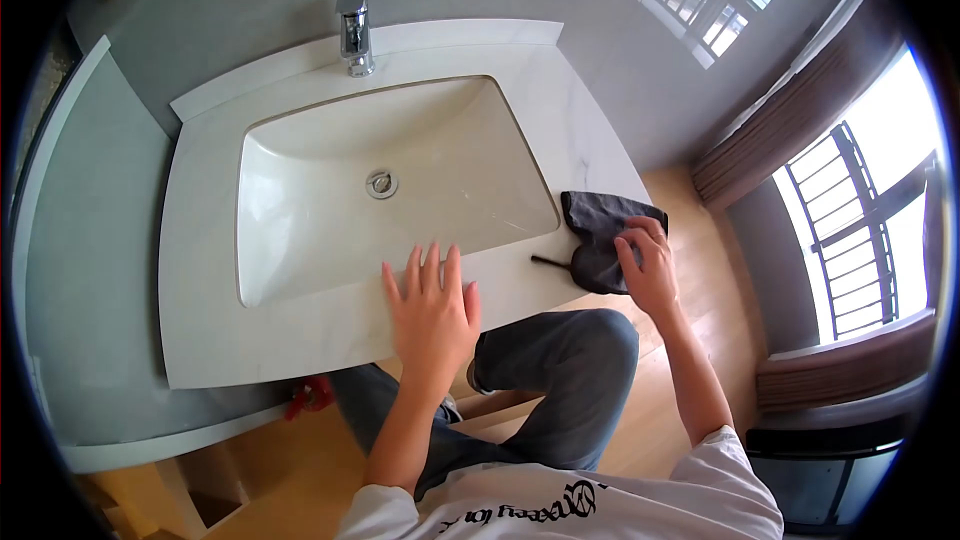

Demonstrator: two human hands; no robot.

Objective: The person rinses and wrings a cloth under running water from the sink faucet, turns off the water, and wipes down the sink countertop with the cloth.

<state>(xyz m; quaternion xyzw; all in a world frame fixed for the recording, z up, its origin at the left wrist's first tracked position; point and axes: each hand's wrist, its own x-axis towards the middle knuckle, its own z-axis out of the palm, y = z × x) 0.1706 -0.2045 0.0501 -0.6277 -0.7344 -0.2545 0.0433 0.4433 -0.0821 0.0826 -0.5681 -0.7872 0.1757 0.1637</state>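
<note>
At the near edge, a white T-shirt has short, loose sleeves and ornate black lettering. Farther off are faded blue-grey jeans. The left hand, right hand and forearms are bare.

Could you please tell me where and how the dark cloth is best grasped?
Probably pinch the dark cloth by its right edge, coming from the right: that edge seems to overhang the counter, and the right hand is there.
</note>
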